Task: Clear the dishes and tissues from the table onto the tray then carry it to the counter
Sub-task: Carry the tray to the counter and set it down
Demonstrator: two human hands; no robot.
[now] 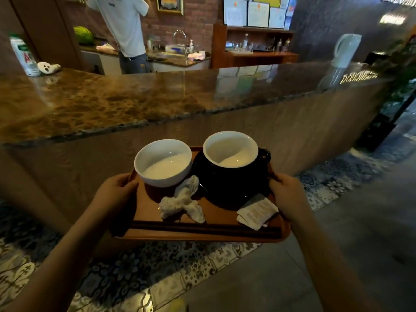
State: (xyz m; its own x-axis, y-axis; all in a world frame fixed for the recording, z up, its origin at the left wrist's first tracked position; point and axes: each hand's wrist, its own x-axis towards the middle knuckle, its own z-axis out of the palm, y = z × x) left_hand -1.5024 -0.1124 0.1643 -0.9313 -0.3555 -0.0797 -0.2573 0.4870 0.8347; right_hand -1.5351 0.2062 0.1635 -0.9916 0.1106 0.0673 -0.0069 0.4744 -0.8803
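The left hand (114, 188) and right hand (289, 192) each had a closed grip on a side rim of the tray (202, 233), held in the air just short of the counter (112, 102). On the tray sat two cups (164, 163), crumpled tissues (182, 203) and paper packets (256, 212).

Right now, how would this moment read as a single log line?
stage: carrying | left hand: gripping tray | right hand: gripping tray | load: two cups, tissues | counter: ahead, not reached

One head view, no second angle.
I'm looking forward and down, close over the tray (202, 233), facing the counter (135, 102) just beyond it.
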